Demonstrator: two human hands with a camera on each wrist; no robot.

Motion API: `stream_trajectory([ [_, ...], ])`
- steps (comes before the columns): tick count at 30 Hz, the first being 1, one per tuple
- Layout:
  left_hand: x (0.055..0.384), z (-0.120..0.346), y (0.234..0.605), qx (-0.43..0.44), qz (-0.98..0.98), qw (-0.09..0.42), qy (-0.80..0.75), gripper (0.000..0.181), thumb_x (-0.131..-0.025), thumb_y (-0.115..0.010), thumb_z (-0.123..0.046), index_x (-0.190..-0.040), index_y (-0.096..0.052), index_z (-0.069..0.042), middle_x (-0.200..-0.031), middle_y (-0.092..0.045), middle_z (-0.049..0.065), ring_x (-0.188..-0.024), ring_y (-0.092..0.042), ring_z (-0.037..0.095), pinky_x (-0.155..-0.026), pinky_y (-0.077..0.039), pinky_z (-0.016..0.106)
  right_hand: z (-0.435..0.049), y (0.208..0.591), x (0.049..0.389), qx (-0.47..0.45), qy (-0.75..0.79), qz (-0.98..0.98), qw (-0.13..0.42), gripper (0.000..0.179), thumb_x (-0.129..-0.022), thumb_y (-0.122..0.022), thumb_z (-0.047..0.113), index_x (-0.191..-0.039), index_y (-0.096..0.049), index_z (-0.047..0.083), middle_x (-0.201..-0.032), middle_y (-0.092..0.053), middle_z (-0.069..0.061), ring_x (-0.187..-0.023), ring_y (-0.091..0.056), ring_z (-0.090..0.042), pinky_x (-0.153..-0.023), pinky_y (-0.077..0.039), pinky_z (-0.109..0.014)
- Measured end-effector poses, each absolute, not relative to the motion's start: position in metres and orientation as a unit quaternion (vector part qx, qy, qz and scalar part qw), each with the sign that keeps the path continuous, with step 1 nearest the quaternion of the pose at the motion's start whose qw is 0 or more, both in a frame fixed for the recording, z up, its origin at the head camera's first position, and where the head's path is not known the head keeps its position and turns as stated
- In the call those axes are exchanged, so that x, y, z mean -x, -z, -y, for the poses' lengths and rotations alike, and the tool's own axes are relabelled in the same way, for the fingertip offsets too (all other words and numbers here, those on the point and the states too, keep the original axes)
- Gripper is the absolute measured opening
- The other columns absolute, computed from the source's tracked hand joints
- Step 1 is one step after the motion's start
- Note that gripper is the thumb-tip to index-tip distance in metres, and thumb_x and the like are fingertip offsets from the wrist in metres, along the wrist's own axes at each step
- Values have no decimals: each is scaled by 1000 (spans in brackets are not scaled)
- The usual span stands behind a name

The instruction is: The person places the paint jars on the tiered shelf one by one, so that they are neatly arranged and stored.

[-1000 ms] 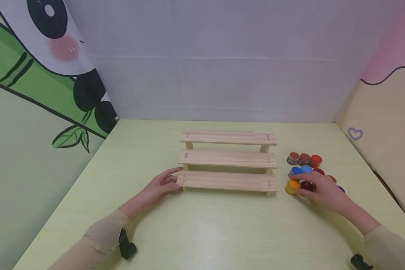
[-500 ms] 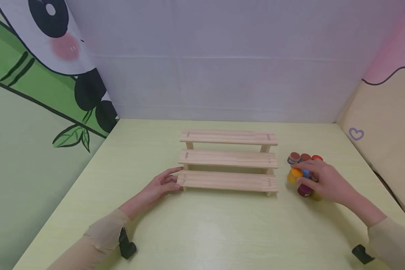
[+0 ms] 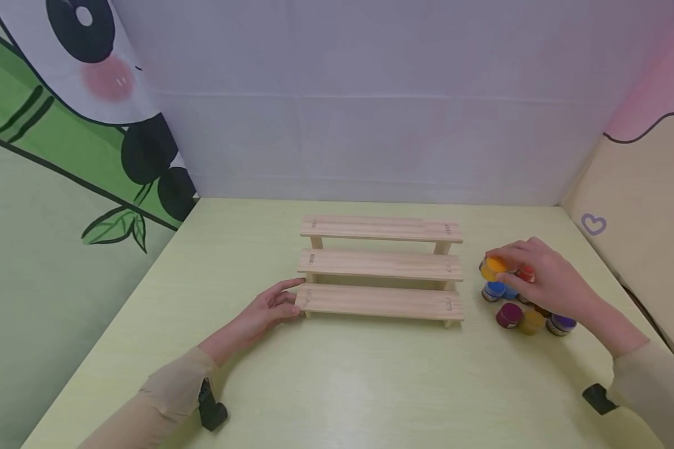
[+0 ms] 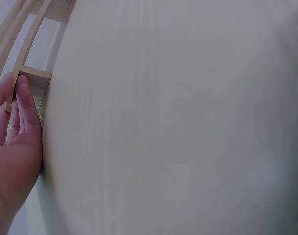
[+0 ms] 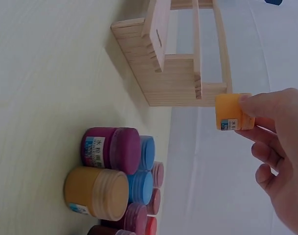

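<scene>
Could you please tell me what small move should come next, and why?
I would probably move the right hand left, bringing the yellow-orange jar over the wooden rack: the jar is pinched and raised off the table, the rack stands to its left with no jar on its shelves, and the left hand holds the rack's left end.

The head camera is looking forward and down from above the surface. Both wrist cameras are viewing sideways-turned scenes from nearer, the left facing along the left hand, the right taking in jars and the right hand; all three are sharing the wooden rack.
</scene>
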State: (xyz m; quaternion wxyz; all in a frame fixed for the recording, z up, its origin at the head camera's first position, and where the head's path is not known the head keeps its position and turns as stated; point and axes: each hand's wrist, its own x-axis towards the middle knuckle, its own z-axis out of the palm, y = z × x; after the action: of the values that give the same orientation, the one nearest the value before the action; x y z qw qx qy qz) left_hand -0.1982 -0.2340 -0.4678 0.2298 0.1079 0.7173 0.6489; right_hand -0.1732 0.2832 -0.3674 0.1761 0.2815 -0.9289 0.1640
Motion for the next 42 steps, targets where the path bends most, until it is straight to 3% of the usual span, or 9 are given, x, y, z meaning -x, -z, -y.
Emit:
stream_trajectory([
  [8,199,233,469,-114,-718,229,-648,66,-97,-62,-12,-155,-30,-13,-111,-65,-5,-102,-63,7,-90,-51,22,-269,350,183,-257,-205,928,174,41,-81,-81,13,-120,-70,15,-106,-70,2,-89,-42,-3,-64,-44,-20],
  [12,199,233,470,-118,-717,227,-648,66,-97,-62,-12,-155,-30,-14,-111,-65,-5,-102,-63,8,-90,-51,23,-260,347,193,-275,-206,921,184,39,-83,-79,14,-121,-69,16,-108,-71,-2,-92,-46,-8,-63,-47,-19],
  [18,199,231,468,-115,-722,227,-643,65,-97,-63,-15,-154,-32,-16,-111,-66,-5,-102,-63,9,-90,-52,24,-245,347,207,-282,-221,912,200,41,-82,-79,12,-122,-70,14,-110,-72,-3,-93,-50,-13,-73,-44,-26],
  [27,200,229,469,-125,-717,227,-648,66,-97,-62,-13,-155,-30,-13,-110,-66,-6,-102,-63,7,-90,-52,23,-218,349,224,-299,-260,895,207,40,-84,-77,12,-123,-69,13,-111,-70,-4,-90,-47,-14,-69,-42,-28],
  [36,196,231,470,-138,-714,228,-647,65,-97,-61,-12,-155,-30,-12,-111,-66,-5,-102,-63,8,-90,-52,22,-181,353,234,-304,-315,880,182,41,-86,-76,13,-126,-69,16,-114,-69,-6,-99,-50,-20,-73,-43,-32],
  [42,190,238,472,-142,-728,213,-636,65,-97,-62,-12,-154,-31,-13,-111,-66,-3,-102,-64,8,-90,-52,22,-147,353,242,-312,-353,866,170,39,-86,-76,15,-125,-70,15,-114,-69,-7,-95,-50,-20,-75,-41,-34],
])
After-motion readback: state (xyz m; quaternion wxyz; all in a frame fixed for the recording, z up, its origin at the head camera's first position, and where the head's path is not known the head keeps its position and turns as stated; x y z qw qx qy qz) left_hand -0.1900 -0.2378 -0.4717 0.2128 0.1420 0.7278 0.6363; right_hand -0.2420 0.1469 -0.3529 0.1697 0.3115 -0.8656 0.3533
